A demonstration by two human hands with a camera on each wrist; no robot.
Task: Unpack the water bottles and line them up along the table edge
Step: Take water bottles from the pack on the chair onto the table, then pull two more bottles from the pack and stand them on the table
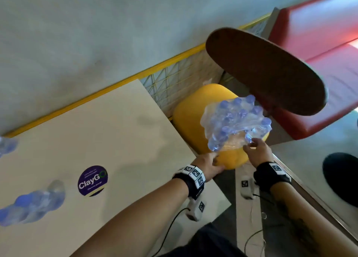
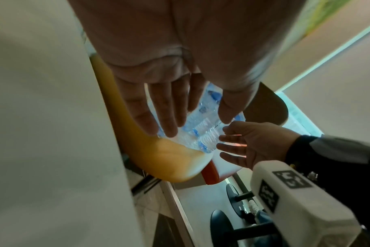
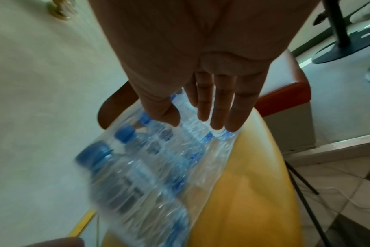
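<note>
Both hands reach with fingers spread, holding nothing: our left hand (image 1: 208,164) and right hand (image 1: 257,150) flank the near end of the bottle pack (image 1: 235,124), which lies ahead on the yellow seat (image 1: 190,121).

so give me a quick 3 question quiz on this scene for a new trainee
1. True or false: the shrink-wrapped pack of water bottles rests on the yellow chair seat.
2. Multiple choice: what lies flat on the cream table? A) a round purple sticker B) a pair of scissors C) a red tray
3. Fill in the blank: the bottle caps in the pack are ____ in colour.

Key:
1. True. Both the left hand and the right hand reach toward it with fingers straight.
2. A, the round purple sticker.
3. Blue.
</note>
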